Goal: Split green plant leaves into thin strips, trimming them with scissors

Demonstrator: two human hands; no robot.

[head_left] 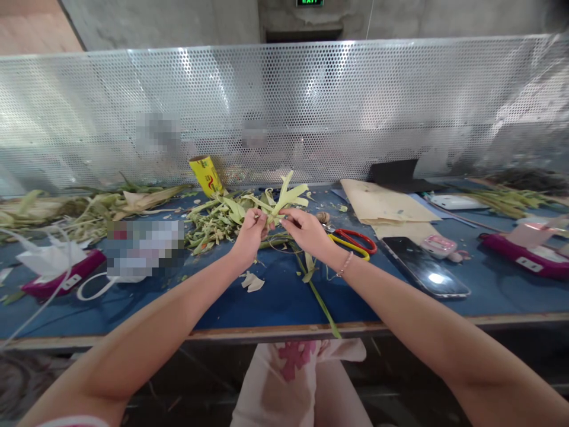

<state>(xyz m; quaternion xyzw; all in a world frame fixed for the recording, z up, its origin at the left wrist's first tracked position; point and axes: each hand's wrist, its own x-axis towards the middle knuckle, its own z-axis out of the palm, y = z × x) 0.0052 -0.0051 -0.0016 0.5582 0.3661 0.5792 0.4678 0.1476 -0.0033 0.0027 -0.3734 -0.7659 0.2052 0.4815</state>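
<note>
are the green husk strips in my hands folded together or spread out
Spread out: the husk strips fan upward and outward above the left hand and right hand, their tips apart.

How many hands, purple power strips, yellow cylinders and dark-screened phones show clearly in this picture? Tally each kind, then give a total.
Hands: 2 (left hand and right hand, both holding pale green leaves)
Purple power strips: 2 (left-side strip, right-side strip)
Yellow cylinder: 1
Dark-screened phone: 1
Total: 6
</note>
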